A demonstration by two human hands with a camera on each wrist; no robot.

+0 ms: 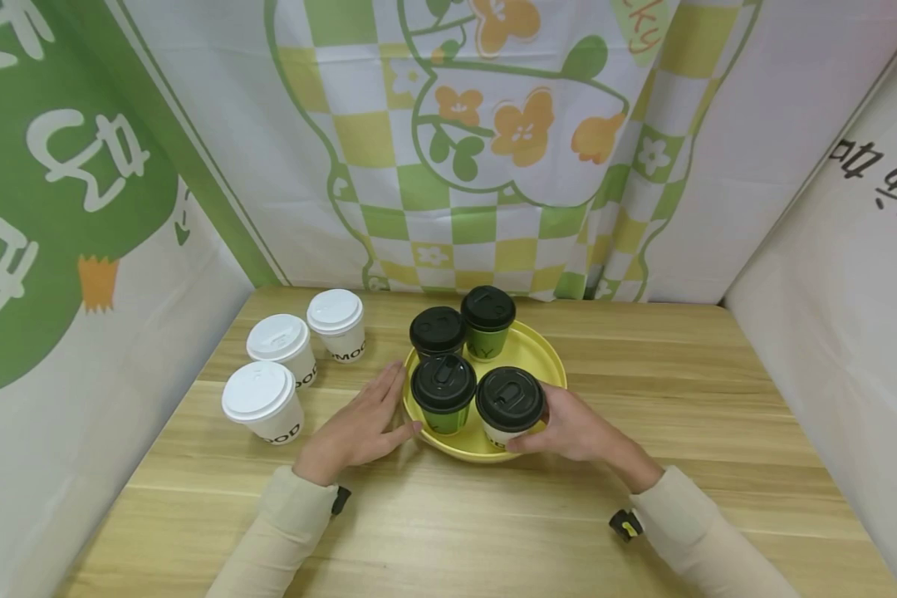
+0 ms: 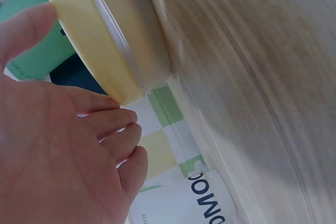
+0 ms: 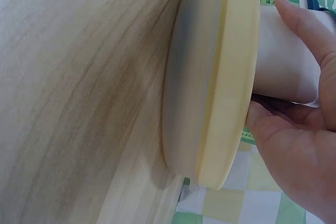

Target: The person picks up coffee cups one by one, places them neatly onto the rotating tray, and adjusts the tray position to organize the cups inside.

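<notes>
A round yellow tray [image 1: 540, 353] with a raised rim bears several paper coffee cups with black lids. My right hand [image 1: 575, 425] grips the front right one, a white cup [image 3: 283, 56] standing on the tray, thumb in front and fingers round its far side. My left hand [image 1: 362, 422] lies along the tray's left rim, fingers extended and thumb at the front edge; the left wrist view has its fingertips [image 2: 126, 116] right at the rim. Beside that hand, on the tray, is a green cup [image 1: 444, 392]. Behind are another green cup [image 1: 487, 322] and a black-lidded cup [image 1: 437, 332], its body mostly hidden.
Three white-lidded cups stand on the wooden table at left: a front one [image 1: 263, 402], a middle one [image 1: 281, 347] and a rear one [image 1: 337, 324]. A patterned curtain [image 1: 478, 232] hangs behind the table [image 1: 665, 357], with printed cloth walls on both sides.
</notes>
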